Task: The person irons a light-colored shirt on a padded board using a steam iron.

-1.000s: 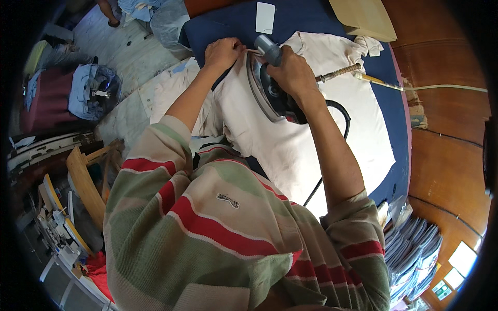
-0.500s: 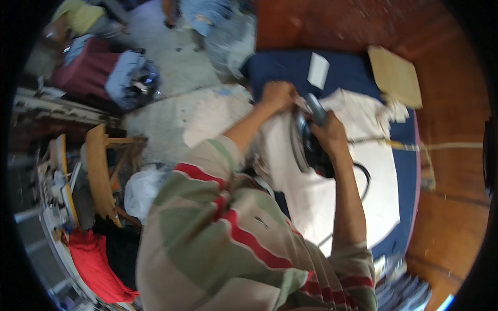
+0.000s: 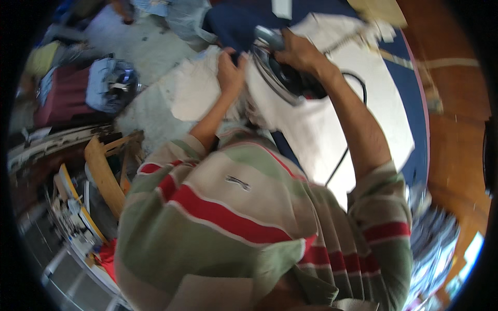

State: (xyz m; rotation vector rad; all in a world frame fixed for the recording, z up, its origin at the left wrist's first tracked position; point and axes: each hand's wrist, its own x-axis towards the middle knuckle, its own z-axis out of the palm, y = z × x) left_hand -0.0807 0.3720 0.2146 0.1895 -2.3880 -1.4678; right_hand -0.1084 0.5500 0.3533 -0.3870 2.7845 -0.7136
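Note:
My right hand [image 3: 303, 52] is wrapped around the grey handle of a dark iron [image 3: 282, 78]. The iron is tilted on its side edge over a cream garment [image 3: 358, 109] spread on a navy blue pressing table [image 3: 410, 109]. At the table's left edge is my left hand [image 3: 231, 75], its thumb and forefinger apart beside the iron's tip. Its other fingers are partly hidden, near a cream cloth part [image 3: 194, 88] that hangs over the edge. A black cord [image 3: 363, 88] loops from the iron past my right forearm.
A brown wooden panel [image 3: 451, 103] borders the table on the right. Folded dark clothes [image 3: 433, 243] are stacked at lower right. To the left are wooden boards [image 3: 104, 171], a maroon-covered stand [image 3: 67, 96] and a clear plastic bag [image 3: 189, 23]. Cardboard [image 3: 381, 10] lies at the far corner.
My view has shifted, so the table sits higher in the picture. My left hand has come away from the iron's tip toward the table's left edge, its thumb and forefinger now spread.

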